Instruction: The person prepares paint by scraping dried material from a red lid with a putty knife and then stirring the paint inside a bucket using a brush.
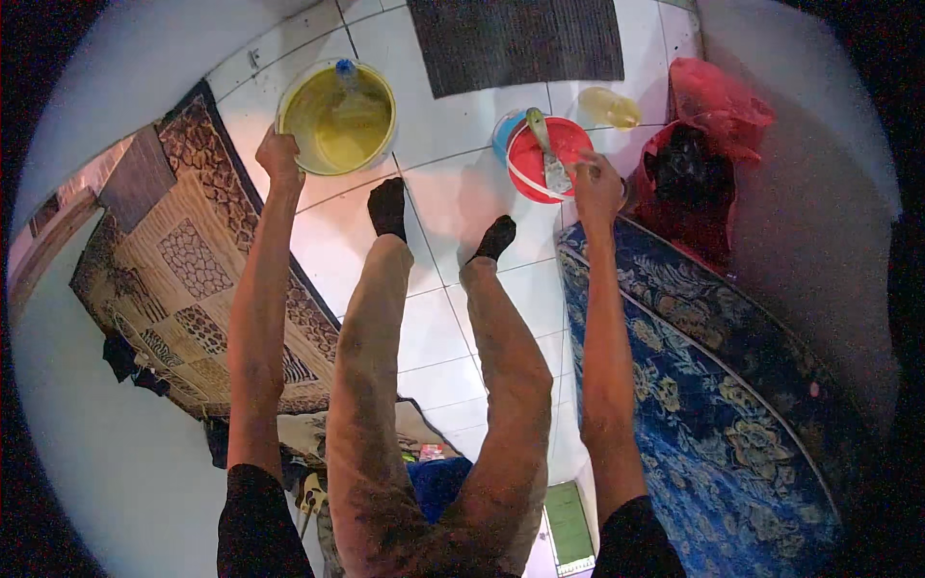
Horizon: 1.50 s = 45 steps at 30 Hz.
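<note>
Yellow bucket [304,106] at upper left could tip if the left hand [279,159], clamped on its rim, pulled unevenly, while the right hand [599,190], grip unclear, meets the red pail [570,138], right of upper centre.

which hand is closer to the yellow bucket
Left. The left hand is at the near left part of the yellow bucket's rim; the right hand is far off to its right, beside the red bucket.

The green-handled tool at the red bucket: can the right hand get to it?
Probably yes: the right hand is right by the red bucket's rim, and nothing visible seems to block it from the green-handled tool.
</note>
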Each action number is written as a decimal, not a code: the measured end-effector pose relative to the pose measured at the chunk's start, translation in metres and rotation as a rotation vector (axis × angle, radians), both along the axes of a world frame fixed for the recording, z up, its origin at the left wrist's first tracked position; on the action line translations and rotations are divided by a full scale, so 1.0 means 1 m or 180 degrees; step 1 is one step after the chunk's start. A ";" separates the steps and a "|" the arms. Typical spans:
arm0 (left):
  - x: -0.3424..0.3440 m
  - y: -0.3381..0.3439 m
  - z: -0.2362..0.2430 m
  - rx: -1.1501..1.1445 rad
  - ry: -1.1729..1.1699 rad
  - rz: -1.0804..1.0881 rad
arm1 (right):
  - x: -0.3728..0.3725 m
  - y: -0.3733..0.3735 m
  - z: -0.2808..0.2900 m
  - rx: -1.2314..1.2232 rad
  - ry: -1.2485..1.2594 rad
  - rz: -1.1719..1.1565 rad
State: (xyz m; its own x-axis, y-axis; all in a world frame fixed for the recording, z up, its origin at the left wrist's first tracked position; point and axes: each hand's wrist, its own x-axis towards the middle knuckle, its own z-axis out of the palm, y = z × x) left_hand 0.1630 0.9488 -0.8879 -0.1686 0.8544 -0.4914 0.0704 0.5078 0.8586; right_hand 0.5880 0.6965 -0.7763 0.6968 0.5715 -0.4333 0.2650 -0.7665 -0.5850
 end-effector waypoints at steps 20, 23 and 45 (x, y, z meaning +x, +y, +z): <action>-0.059 0.018 -0.113 -0.0002 -0.0843 0.0434 | 0.033 0.013 -0.107 0.0675 -0.1697 0.1944; -0.088 0.004 -0.106 0.0640 0.0196 -0.0225 | 0.011 0.027 -0.056 0.0463 -0.0820 0.1282; 0.062 -0.121 -0.001 0.3074 0.1612 -0.0661 | 0.073 -0.095 -0.027 0.1856 0.1033 -0.2210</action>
State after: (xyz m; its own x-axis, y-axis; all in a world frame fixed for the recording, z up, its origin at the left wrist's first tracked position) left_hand 0.2246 0.8282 -0.8888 0.0294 0.8760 0.4813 0.5311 -0.4216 0.7350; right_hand 0.6610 0.6013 -0.8029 0.8570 0.2634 -0.4428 -0.3801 -0.2571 -0.8885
